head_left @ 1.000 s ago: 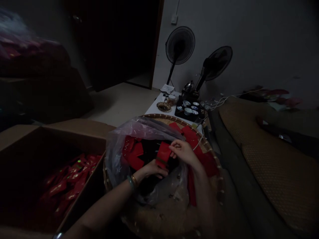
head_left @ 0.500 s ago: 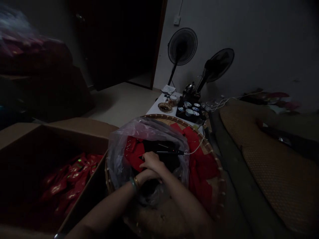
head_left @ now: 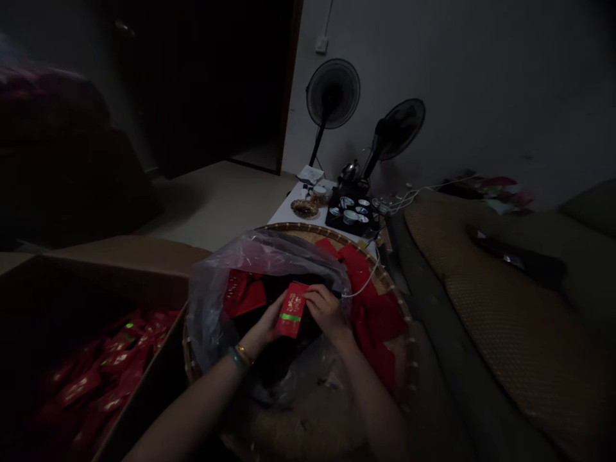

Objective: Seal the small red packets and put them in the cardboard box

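Both hands hold one red envelope [head_left: 291, 310] with gold print and a green band, upright over a clear plastic bag [head_left: 226, 282]. My left hand [head_left: 264, 327], with bracelets at the wrist, grips its left edge. My right hand [head_left: 325, 309] pinches its right edge. The bag lies in a round woven basket tray [head_left: 409, 359] and holds more red envelopes [head_left: 243, 295] and something dark. Loose red envelopes [head_left: 373, 308] lie on the tray to the right of my hands.
A cardboard box [head_left: 96, 282] with several red packets [head_left: 96, 378] stands at left. Beyond the tray is a low table with a tea set [head_left: 349, 208] and a white cable. Two standing fans [head_left: 332, 96] face the wall. A woven mat [head_left: 505, 308] lies at right.
Half a second ago both hands were down in the bag. Now they have come up holding a red envelope between them, its printed face toward me. The view has shifted slightly.
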